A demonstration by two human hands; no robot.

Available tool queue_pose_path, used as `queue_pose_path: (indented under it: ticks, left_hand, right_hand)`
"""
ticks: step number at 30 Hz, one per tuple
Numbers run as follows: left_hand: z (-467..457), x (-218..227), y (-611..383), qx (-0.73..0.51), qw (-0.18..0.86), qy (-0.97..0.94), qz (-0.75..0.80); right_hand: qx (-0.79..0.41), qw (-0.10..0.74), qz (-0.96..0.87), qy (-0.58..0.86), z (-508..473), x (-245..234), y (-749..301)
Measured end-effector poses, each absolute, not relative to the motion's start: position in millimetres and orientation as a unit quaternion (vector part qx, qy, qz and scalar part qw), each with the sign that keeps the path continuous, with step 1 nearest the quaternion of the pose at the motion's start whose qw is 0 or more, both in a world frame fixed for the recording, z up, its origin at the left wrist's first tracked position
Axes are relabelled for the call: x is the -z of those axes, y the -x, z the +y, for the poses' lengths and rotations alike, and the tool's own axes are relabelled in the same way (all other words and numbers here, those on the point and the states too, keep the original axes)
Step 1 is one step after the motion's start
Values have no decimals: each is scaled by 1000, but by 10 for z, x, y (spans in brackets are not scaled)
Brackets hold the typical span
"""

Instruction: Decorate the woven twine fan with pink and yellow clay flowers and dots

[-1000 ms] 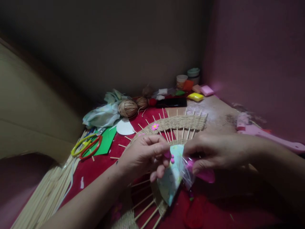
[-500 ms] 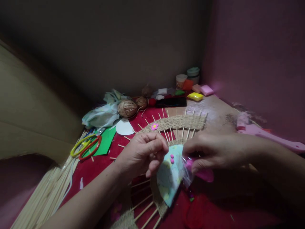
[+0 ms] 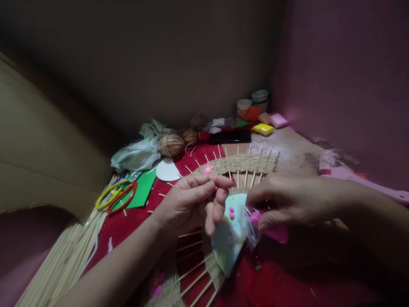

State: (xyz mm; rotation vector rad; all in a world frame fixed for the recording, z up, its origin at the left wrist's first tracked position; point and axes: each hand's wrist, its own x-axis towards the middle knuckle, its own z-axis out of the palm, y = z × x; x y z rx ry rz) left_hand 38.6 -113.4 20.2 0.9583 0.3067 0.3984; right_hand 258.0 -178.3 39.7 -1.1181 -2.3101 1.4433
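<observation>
My left hand (image 3: 198, 200) is pinched around a small bit of pink clay (image 3: 216, 188), mostly hidden by thumb and fingers. In my right hand (image 3: 284, 200) is a clear plastic packet of pink clay (image 3: 276, 231), its crinkled end hanging down at the left. Beneath both hands lies a fan-shaped piece of woven twine (image 3: 246, 163) on thin sticks. Pale green patterned fabric (image 3: 228, 243) covers its centre, and two pink clay dots (image 3: 231, 212) sit on that. A pink clay flower (image 3: 208, 169) with a yellow middle rests on the outer woven band.
Scissors (image 3: 121, 198) lie on green sheet (image 3: 143, 187) at left, above a bundle of sticks (image 3: 57, 264). Twine balls (image 3: 171, 145), a black phone (image 3: 230, 136), clay packets (image 3: 262, 129) and a cup (image 3: 243, 108) line the back. A pink-handled tool (image 3: 361, 179) lies right.
The left thumb and fingers have shifted, the index finger reaching further right, and a bit of pink now shows between them. My right hand and its packet have hardly moved.
</observation>
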Motion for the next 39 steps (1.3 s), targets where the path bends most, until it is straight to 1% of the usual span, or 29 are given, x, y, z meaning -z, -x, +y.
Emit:
queue_pose_path:
  ticks: [6, 9, 12, 17, 21, 25, 28, 33, 36, 38, 39]
  left_hand:
    - [-1112, -142, -362, -214, 828, -481, 193]
    - [-1094, -140, -377, -224, 814, -490, 216]
    - [-1088, -144, -399, -222, 818, -487, 211]
    - [-1086, -134, -427, -197, 831, -487, 186]
    - [-1080, -108, -419, -185, 826, -492, 202]
    - [-1080, -107, -399, -151, 806, -512, 257]
    - [-1084, -126, -390, -164, 777, -534, 290]
    - [-1086, -131, -367, -191, 751, -565, 284]
    - [-1083, -131, -355, -184, 731, -591, 287]
    - [-1085, -139, -359, -177, 697, -631, 291]
    - [-1088, -144, -365, -178, 660, -668, 292]
  right_hand:
    - [-480, 136, -783, 372, -1776, -420, -2643]
    - [-468, 156, -768, 409, -1767, -433, -2686]
    - [-447, 197, -753, 440, -1747, -423, -2704]
    - [-491, 250, -712, 434, -1726, -397, -2697]
    - [-525, 252, -688, 433, -1729, -408, -2689]
    - [-516, 260, -687, 440, -1722, -406, -2696]
    - [-504, 267, -691, 444, -1711, -392, -2704]
    - [-492, 273, -694, 449, -1705, -386, -2699]
    - [-495, 276, -691, 449, -1706, -392, -2695]
    - [-502, 271, -688, 448, -1704, -399, -2701]
    - [-501, 273, -688, 448, -1702, -404, -2707]
